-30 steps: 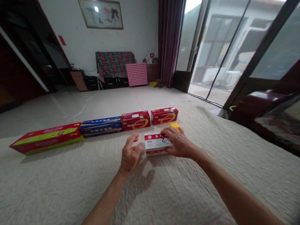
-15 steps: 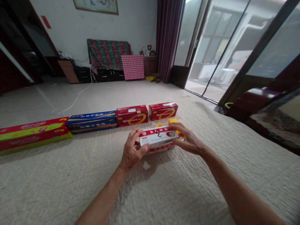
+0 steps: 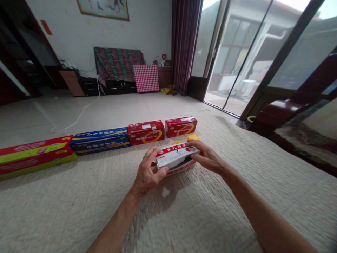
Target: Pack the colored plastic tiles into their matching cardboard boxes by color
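A small white and red cardboard box with printed characters and a black handwritten mark lies on the quilted cloth. My left hand is closed round its left end, thumb at the front edge and fingers on the far side. At the right end my right hand grips it, thumb low in front and fingertips on the top. Along the front right a dark gap shows beneath the lid. Yellow pieces lie just behind the box, partly hidden by it and my right hand.
Beyond my hands stands a row of boxes: a red and yellow-green one, a blue one, a red one and another red one. They rest on the pale quilted cloth. A white cable crosses the floor behind.
The lid's front edge has lifted on the right, so a dark gap now shows there. Both hands keep their hold. The view has shifted slightly.
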`<action>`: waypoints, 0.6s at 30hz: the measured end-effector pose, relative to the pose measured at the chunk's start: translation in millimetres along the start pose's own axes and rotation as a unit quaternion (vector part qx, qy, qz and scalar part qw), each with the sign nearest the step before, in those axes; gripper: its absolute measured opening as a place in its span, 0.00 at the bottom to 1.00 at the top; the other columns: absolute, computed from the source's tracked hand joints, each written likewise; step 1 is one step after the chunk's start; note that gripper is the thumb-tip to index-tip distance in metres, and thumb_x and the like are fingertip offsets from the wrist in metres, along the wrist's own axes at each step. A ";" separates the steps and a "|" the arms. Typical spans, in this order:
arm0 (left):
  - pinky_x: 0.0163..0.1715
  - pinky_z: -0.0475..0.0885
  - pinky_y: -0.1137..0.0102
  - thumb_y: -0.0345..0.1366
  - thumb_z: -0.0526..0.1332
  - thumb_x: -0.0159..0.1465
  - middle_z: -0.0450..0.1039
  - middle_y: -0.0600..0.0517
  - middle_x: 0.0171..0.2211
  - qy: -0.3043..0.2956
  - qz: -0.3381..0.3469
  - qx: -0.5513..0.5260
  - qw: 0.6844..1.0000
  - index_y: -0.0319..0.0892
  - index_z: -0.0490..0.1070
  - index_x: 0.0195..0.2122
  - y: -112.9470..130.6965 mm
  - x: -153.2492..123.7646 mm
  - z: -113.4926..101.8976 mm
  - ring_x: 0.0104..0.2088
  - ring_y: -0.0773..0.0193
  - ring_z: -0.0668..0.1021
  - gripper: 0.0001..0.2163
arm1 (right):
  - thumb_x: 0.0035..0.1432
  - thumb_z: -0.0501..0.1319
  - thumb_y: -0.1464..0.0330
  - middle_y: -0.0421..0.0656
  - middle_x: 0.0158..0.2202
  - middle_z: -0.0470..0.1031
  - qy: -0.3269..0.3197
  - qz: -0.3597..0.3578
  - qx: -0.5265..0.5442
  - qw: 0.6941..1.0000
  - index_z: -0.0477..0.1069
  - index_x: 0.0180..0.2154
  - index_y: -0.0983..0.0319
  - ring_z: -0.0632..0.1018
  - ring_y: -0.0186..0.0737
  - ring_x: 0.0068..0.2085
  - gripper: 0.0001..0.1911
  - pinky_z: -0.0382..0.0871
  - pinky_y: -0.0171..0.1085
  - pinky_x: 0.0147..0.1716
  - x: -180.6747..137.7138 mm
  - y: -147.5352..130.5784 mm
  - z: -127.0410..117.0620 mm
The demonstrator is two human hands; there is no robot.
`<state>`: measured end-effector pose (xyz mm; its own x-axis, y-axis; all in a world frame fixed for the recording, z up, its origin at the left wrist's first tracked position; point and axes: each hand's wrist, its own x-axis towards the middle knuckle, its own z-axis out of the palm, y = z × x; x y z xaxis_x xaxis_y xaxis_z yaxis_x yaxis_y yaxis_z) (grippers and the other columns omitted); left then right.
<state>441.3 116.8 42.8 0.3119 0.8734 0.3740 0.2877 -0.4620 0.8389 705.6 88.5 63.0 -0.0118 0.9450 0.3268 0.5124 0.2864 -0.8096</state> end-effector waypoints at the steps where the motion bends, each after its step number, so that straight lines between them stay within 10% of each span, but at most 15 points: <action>1: 0.46 0.76 0.62 0.37 0.66 0.53 0.64 0.42 0.64 -0.004 0.006 0.003 1.000 0.45 0.71 0.54 1.4 0.4 -0.5 0.62 0.48 0.69 0.26 | 0.52 0.60 0.68 0.47 0.55 0.74 0.007 0.009 0.013 1.000 0.73 0.47 0.57 0.77 0.49 0.54 0.18 0.76 0.49 0.48 0.4 1.0 -0.1; 13: 0.29 0.71 0.72 0.44 0.64 0.58 0.76 0.50 0.39 0.117 -0.029 -0.033 0.992 0.44 0.76 0.36 -12.7 7.7 -16.0 0.36 0.62 0.77 0.11 | 0.56 0.62 0.53 0.42 0.35 0.77 0.127 0.062 0.091 0.986 0.69 0.42 0.56 0.78 0.42 0.34 0.17 0.75 0.41 0.32 5.0 -6.2 39.0; 18: 0.25 0.66 0.74 0.45 0.62 0.60 0.68 0.54 0.24 0.174 -0.071 -0.039 0.981 0.43 0.72 0.24 -15.8 14.4 -29.9 0.27 0.66 0.71 0.12 | 0.51 0.66 0.56 0.49 0.53 0.72 0.108 0.028 0.078 0.991 0.64 0.54 0.54 0.77 0.45 0.43 0.29 0.76 0.44 0.35 -2.9 -18.6 49.9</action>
<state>414.2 141.3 46.8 -0.0580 0.9344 0.3515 0.2318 -0.3299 0.9151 653.3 88.3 52.7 0.2049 0.9095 0.3616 0.3674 0.2709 -0.8897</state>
